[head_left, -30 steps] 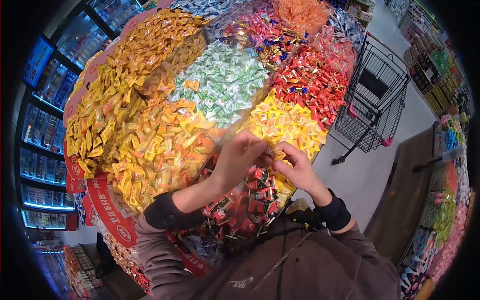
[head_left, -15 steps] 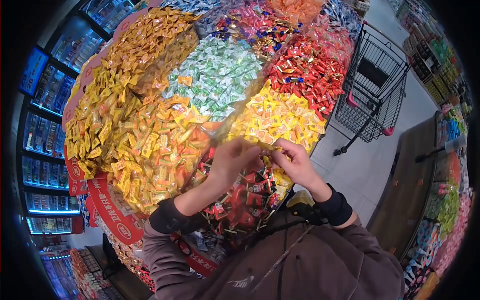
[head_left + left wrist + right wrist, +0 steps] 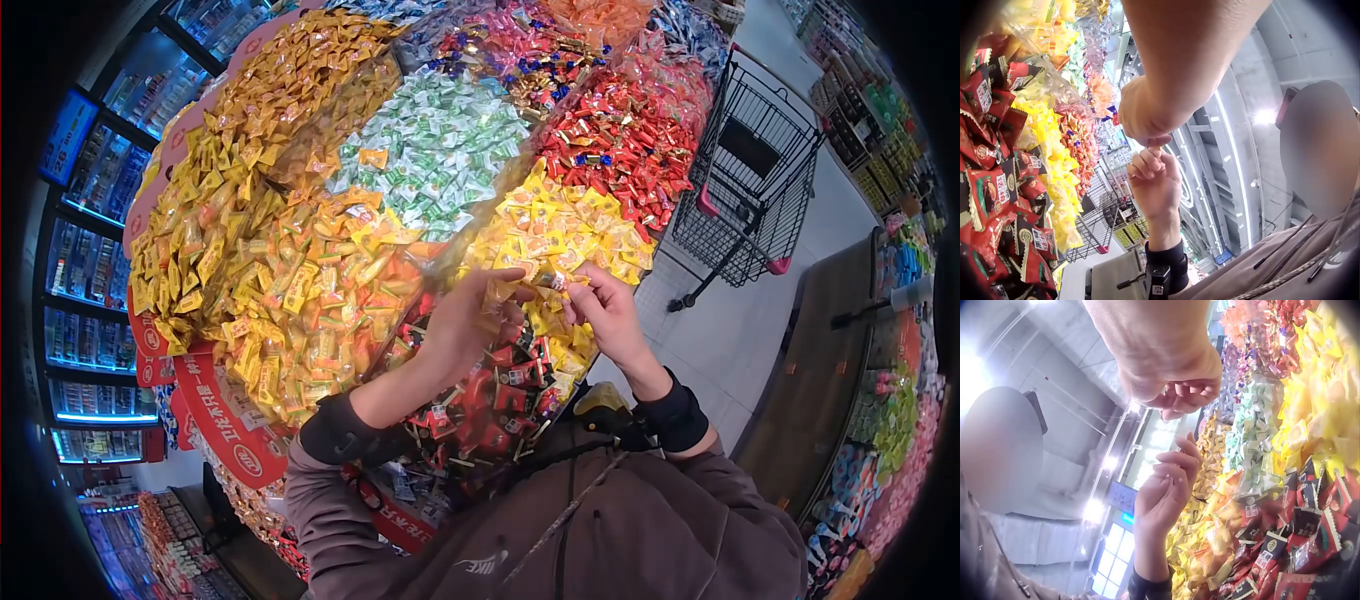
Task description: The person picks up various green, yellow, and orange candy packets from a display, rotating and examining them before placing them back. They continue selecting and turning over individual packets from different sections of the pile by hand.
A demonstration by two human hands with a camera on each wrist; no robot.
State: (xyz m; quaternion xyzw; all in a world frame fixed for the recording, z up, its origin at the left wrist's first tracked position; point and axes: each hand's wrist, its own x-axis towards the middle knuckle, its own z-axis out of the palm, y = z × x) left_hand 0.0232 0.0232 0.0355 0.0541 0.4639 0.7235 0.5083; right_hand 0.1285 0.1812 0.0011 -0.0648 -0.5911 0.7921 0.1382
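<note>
In the head view my left hand point(image 3: 462, 325) holds a crinkled, see-through yellowish candy wrapper point(image 3: 496, 296) against its fingers, index finger stretched toward the other hand. My right hand point(image 3: 612, 318) is a short way to the right, thumb and fingertips pinching a small pale piece of candy point(image 3: 572, 283). Both hands hover over a bin of red-and-black wrapped candies point(image 3: 500, 395) and a heap of yellow wrapped candies point(image 3: 560, 235). From the right wrist view, the left hand point(image 3: 1169, 487) shows bent fingers; the left wrist view shows the right hand point(image 3: 1157, 184) with curled fingers.
Orange-yellow candies point(image 3: 300, 290) are heaped at left, with green-and-white candies point(image 3: 430, 150) and red candies point(image 3: 620, 150) farther back. A shopping cart point(image 3: 750, 170) stands in the aisle at right. Lit drink coolers point(image 3: 90, 260) line the left side; a low brown counter point(image 3: 810, 370) runs along the right.
Both hands were together on a yellow-wrapped candy; now they have parted. The wrapper shows in the left hand and a small piece in the right hand's fingertips.
</note>
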